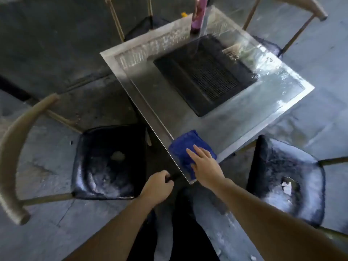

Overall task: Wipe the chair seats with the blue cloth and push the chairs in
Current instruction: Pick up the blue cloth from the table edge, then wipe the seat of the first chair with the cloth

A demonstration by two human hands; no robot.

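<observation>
The blue cloth [185, 146] lies folded on the near corner of the glass table [235, 117]. My right hand [204, 164] rests flat on the cloth with fingers spread. My left hand [157, 187] hovers just below the table corner, its fingers curled loosely with nothing visible in them. A chair with a worn black seat [107, 162] and a curved wooden backrest [17, 147] stands pulled out at the left. A second chair with a torn black seat [286, 178] stands pulled out at the right.
A pink bottle [197, 14] stands at the table's far edge. Two more chairs sit at the far side, one at top middle [145, 23] and one at top right [305, 8]. A dark grille [205, 76] shows under the glass. The floor is grey concrete.
</observation>
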